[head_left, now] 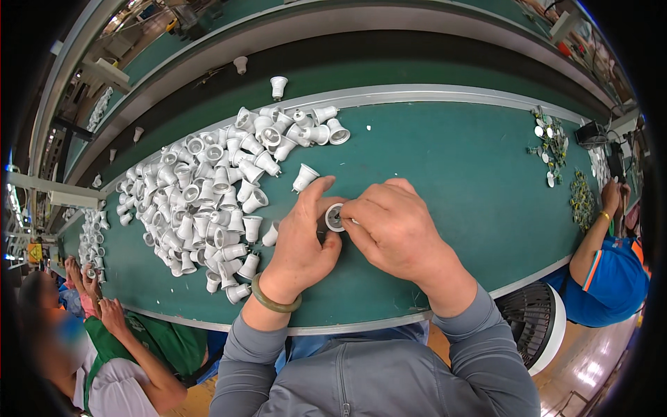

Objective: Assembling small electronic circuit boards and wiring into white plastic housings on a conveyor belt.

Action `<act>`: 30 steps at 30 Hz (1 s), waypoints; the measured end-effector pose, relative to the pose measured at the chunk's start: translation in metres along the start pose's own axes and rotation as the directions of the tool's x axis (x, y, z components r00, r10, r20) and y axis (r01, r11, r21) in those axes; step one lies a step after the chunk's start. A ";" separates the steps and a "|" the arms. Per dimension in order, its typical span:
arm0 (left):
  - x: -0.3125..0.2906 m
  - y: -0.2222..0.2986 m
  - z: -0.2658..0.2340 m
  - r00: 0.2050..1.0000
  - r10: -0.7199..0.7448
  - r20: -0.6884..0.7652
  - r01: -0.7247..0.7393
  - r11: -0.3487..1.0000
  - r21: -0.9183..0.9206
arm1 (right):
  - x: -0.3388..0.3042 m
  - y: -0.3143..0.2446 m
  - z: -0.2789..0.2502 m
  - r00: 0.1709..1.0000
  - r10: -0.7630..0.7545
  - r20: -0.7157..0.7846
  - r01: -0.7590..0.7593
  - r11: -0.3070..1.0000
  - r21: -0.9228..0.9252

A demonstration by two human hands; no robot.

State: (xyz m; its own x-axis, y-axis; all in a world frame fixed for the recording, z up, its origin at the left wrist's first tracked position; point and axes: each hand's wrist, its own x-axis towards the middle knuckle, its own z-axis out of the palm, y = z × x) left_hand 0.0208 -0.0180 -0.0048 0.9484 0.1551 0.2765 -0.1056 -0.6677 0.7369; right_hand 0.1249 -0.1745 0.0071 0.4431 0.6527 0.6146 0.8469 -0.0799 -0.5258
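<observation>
Above the green bench top, my left hand (306,233) is wrapped round a white lamp housing (333,217), its round open end facing up. My right hand (392,226) is closed in a pinch at the rim of that opening, fingertips at its right side. Whatever sits in the pinch is too small and covered to make out. Just beyond my left hand stands a single white lamp housing (305,178). A large heap of similar white housings (201,201) spreads to the left, some upright and some on their sides.
At the far right lie small circuit boards with white discs (549,142) and a green-yellow pile of small parts (582,200). Behind the bench edge, a dark belt carries a few housings (278,87). Co-workers sit left and right; a black-and-white fan (531,323) stands at lower right.
</observation>
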 end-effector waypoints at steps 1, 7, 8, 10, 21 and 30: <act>0.000 0.001 0.000 1.000 -0.015 0.005 0.015 1.000 -0.009 | 0.000 0.000 0.000 1.000 0.003 -0.002 -0.003 1.000 -0.001; -0.001 0.002 0.001 0.999 -0.045 0.025 0.045 0.999 -0.015 | -0.002 0.001 0.000 1.000 0.010 0.001 -0.010 1.000 0.008; -0.001 0.001 0.002 0.999 -0.044 0.017 0.044 0.999 -0.011 | -0.003 0.001 0.000 1.000 0.012 0.006 -0.012 1.000 0.015; -0.001 0.000 0.002 0.999 -0.032 0.020 0.032 0.999 -0.009 | -0.003 0.001 -0.001 1.000 0.020 0.009 -0.020 1.000 0.021; -0.002 -0.001 0.002 1.000 -0.003 0.028 0.003 1.000 0.028 | -0.001 -0.001 -0.007 0.996 0.062 0.063 -0.065 0.997 0.042; -0.001 -0.002 0.002 0.997 0.068 0.024 -0.069 0.997 0.030 | 0.000 -0.001 -0.008 0.995 0.088 0.044 -0.090 0.994 0.059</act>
State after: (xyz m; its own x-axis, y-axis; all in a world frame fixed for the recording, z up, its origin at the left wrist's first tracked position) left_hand 0.0204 -0.0185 -0.0075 0.9458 0.0920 0.3115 -0.1617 -0.6985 0.6971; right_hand 0.1263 -0.1802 0.0125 0.5023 0.6754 0.5399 0.7846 -0.0936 -0.6129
